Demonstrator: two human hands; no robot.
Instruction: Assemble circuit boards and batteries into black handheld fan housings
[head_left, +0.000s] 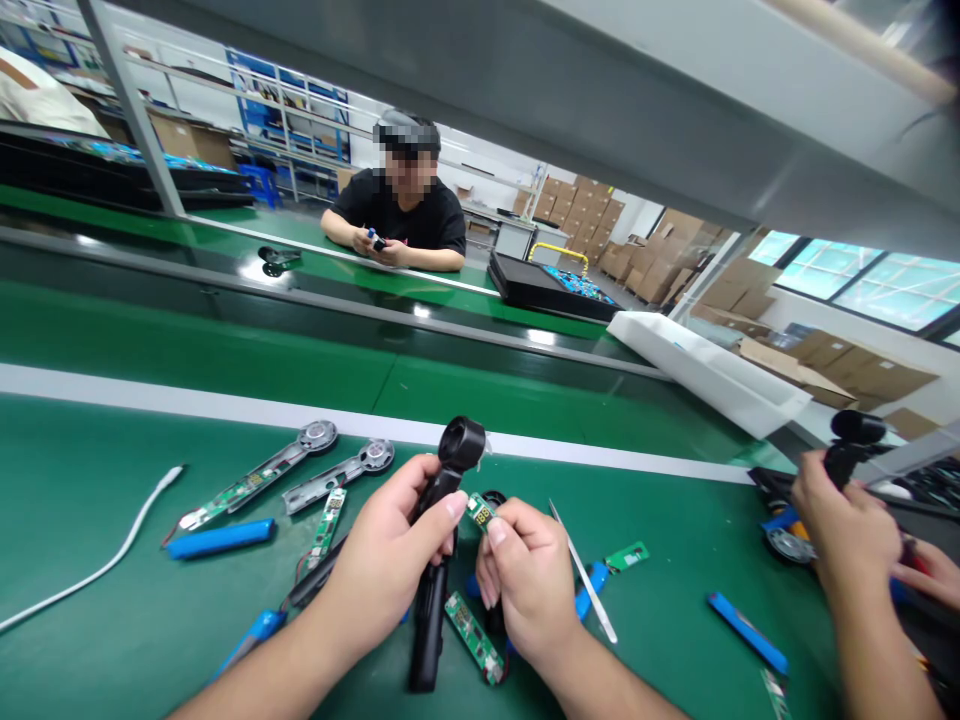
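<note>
My left hand [386, 555] is closed round a black handheld-fan body [430, 635], its ring-shaped head [461, 443] tilted up and away. Just right of it, my right hand [531, 572] pinches a small green circuit board [481, 512] with a digit display, held close to the fan body. Another green circuit board [474, 638] lies on the bench below, partly under my right hand. Beside that hand are metal tweezers [583, 573] and a blue battery [592, 590]. What lies beneath my right palm is mostly hidden.
Two opened grey fan halves [259, 478], a blue battery [221, 538] and a white cable [124, 555] lie at left. A co-worker's hands [847, 520] hold a black fan at right. Across the bench sits another person [405, 200]. A grey beam [480, 90] crosses overhead.
</note>
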